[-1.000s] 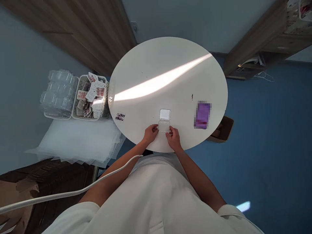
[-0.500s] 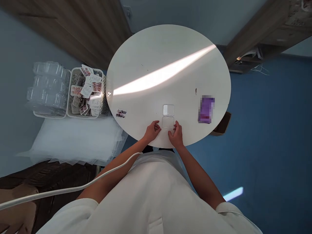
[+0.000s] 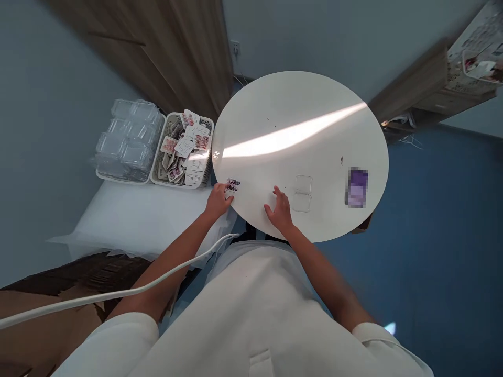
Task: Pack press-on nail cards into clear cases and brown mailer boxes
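Note:
My left hand (image 3: 218, 201) is at the table's left edge, its fingertips at the near left side of a small card of dark and pale press-on nails (image 3: 233, 185). Its thumb and fingers are apart; whether they touch the card is hard to see. My right hand (image 3: 280, 212) hovers over the near part of the white round table (image 3: 259, 115), fingers spread and holding nothing. Just right of it a clear plastic case (image 3: 302, 202) lies opened flat on the table.
A purple pixelated object (image 3: 357, 187) lies on the right of the table, near a small dark mark (image 3: 341, 161). Left of the table stand a white basket of nail cards (image 3: 210, 157) and a basket of stacked clear boxes (image 3: 129, 141). A white cable (image 3: 129, 293) crosses my left arm.
My left hand has moved left from the clear case to the nail card. My right hand has left the case's right side and is now left of it. The view has turned left.

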A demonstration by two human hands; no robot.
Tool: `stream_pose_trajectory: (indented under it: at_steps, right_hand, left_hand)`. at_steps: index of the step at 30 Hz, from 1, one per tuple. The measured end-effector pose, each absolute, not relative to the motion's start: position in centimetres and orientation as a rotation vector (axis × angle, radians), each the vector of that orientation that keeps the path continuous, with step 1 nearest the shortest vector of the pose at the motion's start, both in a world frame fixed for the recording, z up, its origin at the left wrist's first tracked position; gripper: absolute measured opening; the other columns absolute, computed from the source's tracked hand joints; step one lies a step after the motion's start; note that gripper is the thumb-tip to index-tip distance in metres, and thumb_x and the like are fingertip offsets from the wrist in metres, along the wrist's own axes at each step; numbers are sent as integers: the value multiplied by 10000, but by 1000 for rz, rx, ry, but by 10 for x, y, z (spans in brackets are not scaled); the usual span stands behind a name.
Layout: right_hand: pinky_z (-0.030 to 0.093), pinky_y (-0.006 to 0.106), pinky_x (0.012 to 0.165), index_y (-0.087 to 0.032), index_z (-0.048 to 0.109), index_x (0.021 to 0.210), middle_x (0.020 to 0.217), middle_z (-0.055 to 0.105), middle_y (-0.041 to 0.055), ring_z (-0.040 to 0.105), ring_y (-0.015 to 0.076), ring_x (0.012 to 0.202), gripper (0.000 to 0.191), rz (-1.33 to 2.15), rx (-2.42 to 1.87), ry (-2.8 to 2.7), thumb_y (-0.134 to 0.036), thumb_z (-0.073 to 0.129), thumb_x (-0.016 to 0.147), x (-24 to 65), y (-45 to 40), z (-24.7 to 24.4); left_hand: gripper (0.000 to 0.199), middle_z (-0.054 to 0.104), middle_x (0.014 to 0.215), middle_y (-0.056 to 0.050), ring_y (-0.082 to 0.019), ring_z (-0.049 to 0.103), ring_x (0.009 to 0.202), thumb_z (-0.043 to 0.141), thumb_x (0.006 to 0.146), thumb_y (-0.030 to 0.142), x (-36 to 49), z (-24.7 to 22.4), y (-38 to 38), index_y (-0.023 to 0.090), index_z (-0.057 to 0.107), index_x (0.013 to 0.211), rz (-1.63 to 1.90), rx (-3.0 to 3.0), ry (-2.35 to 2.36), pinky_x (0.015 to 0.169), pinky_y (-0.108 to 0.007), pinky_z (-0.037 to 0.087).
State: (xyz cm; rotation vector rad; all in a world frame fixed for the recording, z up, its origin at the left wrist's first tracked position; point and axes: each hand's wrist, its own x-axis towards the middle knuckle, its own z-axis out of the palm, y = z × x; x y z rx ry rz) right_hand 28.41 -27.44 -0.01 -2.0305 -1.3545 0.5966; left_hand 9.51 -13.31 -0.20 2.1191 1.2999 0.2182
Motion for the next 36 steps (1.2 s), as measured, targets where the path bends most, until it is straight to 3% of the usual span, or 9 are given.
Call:
stream_pose_trajectory:
  at_steps: [6,11,18,25,36]
  right_hand:
    - [356,435,876,-205,255,1303,1187,438,124,392,276,1088,707,746,-2102,-1495,-281,596,688,250,-220,-21]
    - [343,422,866,-231,332,1254,1165,425,111,376,274,1066,690,722,-2221,-1524,-276,663,651,230,-192,-24]
    - [340,452,804,-257,385,1198,1130,399,113,381,288,1006,663,687,-2406,-1470,-383,700,628,219,-171,-26]
    - [363,394,791,-263,423,1116,1135,372,82,387,248,1022,550,743,-2471,-1400,-343,694,644,214,-168,-23]
    - [380,365,780,-229,451,1001,1081,406,55,400,232,1025,585,855,-2601,-1312,-328,766,518,216,-148,-18]
  left_hand:
    - [636,454,1113,-125,-250,463,1039,601,649,219,90,-18,-92,109,376,1234,41,2148,1219,895,-352,391]
    - [748,522,980,-98,-241,492,964,629,615,221,91,-23,-81,90,325,1286,-15,2136,1171,863,-339,399]
    - [626,531,1005,-94,-246,493,980,594,651,222,91,-26,-85,125,401,1238,-5,2159,1142,855,-338,403]
    - [605,506,1101,-98,-248,462,1050,586,641,224,91,-25,-92,148,400,1212,3,2166,1136,878,-351,400]
    - [622,537,973,-68,-214,526,895,619,607,258,90,-34,-81,161,433,1193,7,2193,1083,791,-312,425]
